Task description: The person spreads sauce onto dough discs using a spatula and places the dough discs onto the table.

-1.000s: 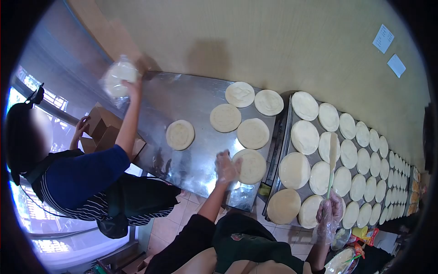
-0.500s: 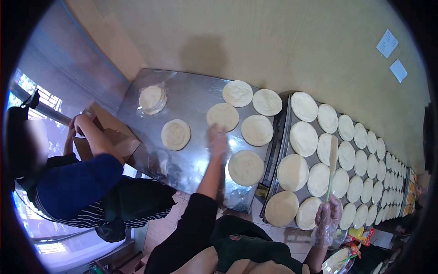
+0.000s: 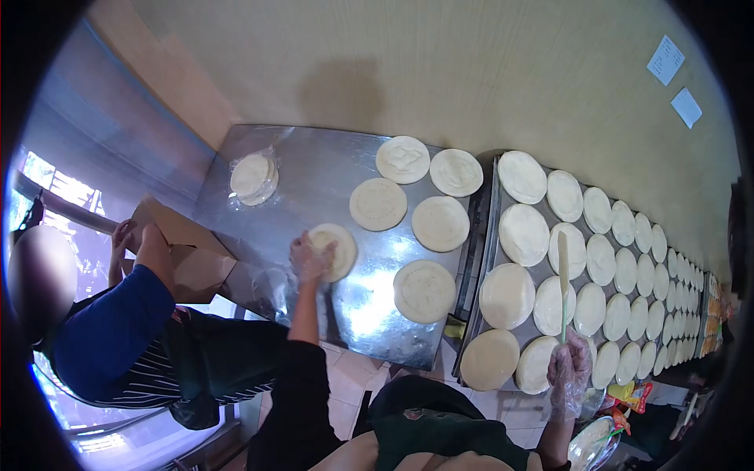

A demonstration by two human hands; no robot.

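Observation:
My left hand (image 3: 311, 257), in a clear plastic glove, grips the left edge of a pale round dough base (image 3: 342, 250) on the metal table. My gloved right hand (image 3: 569, 370) is closed around the green handle of a spatula (image 3: 564, 271). Its long pale blade points upward over the trays of dough rounds. Nearby on the table lie several more dough rounds, including one with small dents (image 3: 378, 204) and another near the front right (image 3: 424, 291).
Trays with many rounds (image 3: 506, 296) stretch off to the right. A plastic-wrapped stack of rounds (image 3: 253, 179) sits at the table's back left. At left a co-worker in a blue sleeve (image 3: 118, 330) reaches into a cardboard box (image 3: 196, 271). A bowl (image 3: 594, 446) stands at lower right.
My left hand has moved left and down from beside the dented round to the leftmost loose round, which has shifted right. My right hand still holds the spatula.

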